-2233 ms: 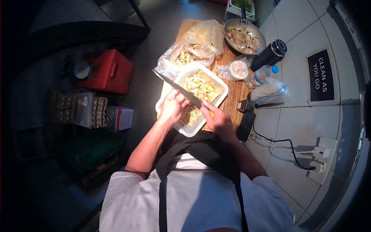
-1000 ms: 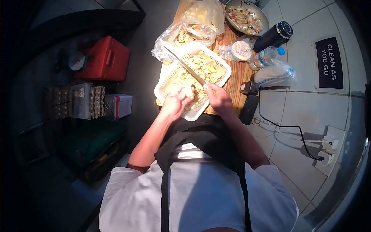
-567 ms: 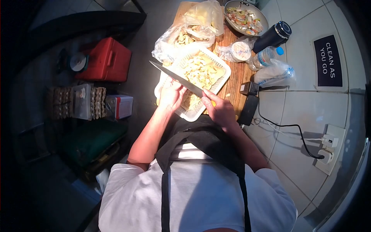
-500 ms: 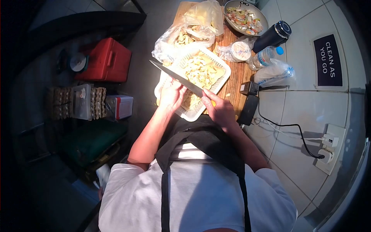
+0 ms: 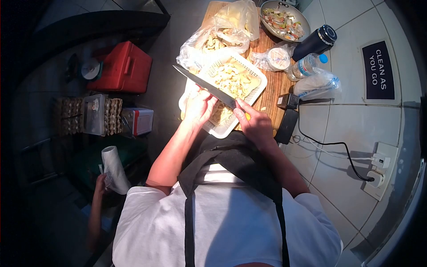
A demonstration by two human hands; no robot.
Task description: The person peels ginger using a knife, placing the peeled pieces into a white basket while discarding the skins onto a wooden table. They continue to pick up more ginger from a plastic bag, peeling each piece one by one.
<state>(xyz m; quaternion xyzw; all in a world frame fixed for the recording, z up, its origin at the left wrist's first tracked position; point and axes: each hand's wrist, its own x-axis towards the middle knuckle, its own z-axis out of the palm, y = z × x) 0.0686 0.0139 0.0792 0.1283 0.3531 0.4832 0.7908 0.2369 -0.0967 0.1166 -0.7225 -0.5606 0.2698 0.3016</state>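
My right hand (image 5: pixel 255 124) grips the handle of a large kitchen knife (image 5: pixel 207 86), its blade slanting up to the left over a white plastic basket (image 5: pixel 261 82). Close beneath the blade, my left hand (image 5: pixel 199 107) has its fingers curled; what they hold, if anything, is hidden by the blade and the glare. Pale, cut food pieces (image 5: pixel 233 79) lie in the basket, more of them towards its far side. Beyond the basket, a clear plastic bag (image 5: pixel 189 55) holds more of the pale pieces.
On the wooden board (image 5: pixel 262 93) stand a pan (image 5: pixel 284 20) of chopped food, a dark flask (image 5: pixel 313 42), a water bottle (image 5: pixel 307 66) and a wrapped tub (image 5: pixel 278 58). At left, a co-worker's hand (image 5: pixel 102 182) holds a paper roll (image 5: pixel 114 169) near egg trays (image 5: pixel 113 116).
The co-worker's hand and the paper roll have come further into view at the lower left. My hands and the knife have barely moved.
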